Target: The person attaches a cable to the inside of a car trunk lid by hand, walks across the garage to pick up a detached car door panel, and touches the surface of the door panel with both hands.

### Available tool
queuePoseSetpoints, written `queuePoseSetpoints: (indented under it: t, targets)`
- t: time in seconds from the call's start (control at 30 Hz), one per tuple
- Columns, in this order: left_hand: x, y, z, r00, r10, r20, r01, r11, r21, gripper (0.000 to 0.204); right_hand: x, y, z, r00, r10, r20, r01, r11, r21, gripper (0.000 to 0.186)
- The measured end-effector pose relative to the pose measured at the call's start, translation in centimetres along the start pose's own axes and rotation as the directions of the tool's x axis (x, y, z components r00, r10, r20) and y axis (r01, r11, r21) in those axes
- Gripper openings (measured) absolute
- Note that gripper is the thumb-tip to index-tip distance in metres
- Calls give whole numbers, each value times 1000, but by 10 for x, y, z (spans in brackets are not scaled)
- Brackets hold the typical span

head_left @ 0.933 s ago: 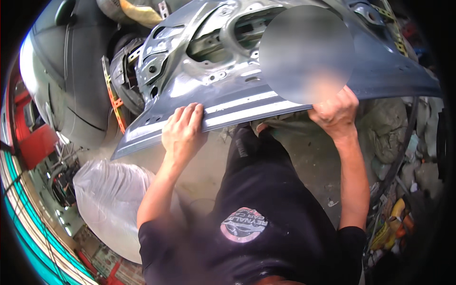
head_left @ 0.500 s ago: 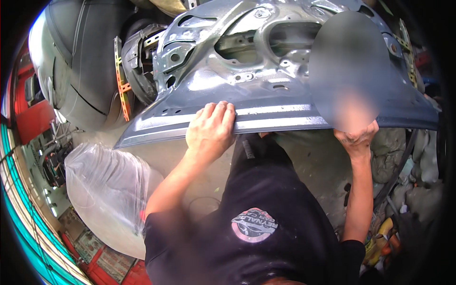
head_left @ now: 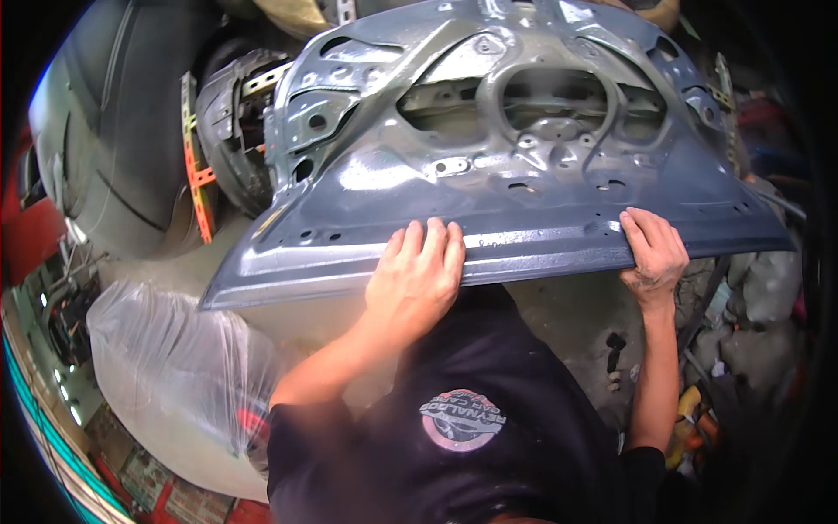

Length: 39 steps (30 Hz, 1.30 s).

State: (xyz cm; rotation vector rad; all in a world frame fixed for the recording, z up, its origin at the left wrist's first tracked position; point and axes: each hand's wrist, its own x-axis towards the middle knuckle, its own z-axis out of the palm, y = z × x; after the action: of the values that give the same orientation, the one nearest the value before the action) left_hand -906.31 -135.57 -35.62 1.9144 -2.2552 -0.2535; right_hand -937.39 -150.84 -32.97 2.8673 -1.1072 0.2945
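A grey-blue car trunk lid [head_left: 375,170], inner side up with cut-outs and ribs, spreads across the upper middle. My left hand [head_left: 417,271] grips its near edge left of centre, fingers laid together over the top and the thumb hidden. Farther right along the same edge, my right hand [head_left: 655,258] has its fingers bent over the lip; its thumb is out of sight below. Both forearms reach up from the lower edge of the picture.
At left stands a large dark grey curved car body part [head_left: 131,113] beside an orange slotted metal upright [head_left: 199,175]. A plastic-wrapped panel [head_left: 175,375] is at lower left. Grey plastic bundles [head_left: 759,297] lie at right, above yellow and orange items [head_left: 694,428].
The lid and both hands appear lower in the picture, and the view has shifted. My right hand's fingers, blurred over before, now show on top of the edge.
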Motion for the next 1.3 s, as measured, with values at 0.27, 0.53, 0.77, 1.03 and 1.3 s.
queuePoseSetpoints:
  t: [0.27,0.53,0.77,1.03,1.3]
  targets:
    - [7,-6,-12,977,107,186,-93,992,-80,51,6,-2,-11,976,61,209,-59,998,-16,58]
    - [15,-11,-18,939,177,295,-151,982,-110,56,8,2,-10,953,56,296,-48,998,-37,61]
    - [22,-12,-23,902,186,389,-131,978,-163,62,9,2,-6,979,63,196,-57,998,-38,42]
    - [26,-12,-23,894,186,408,-115,975,-192,64,9,6,-4,983,57,172,-52,998,-29,41]
    - [26,-11,-23,886,166,433,-39,957,-288,70,5,7,-1,990,51,134,-51,999,0,42]
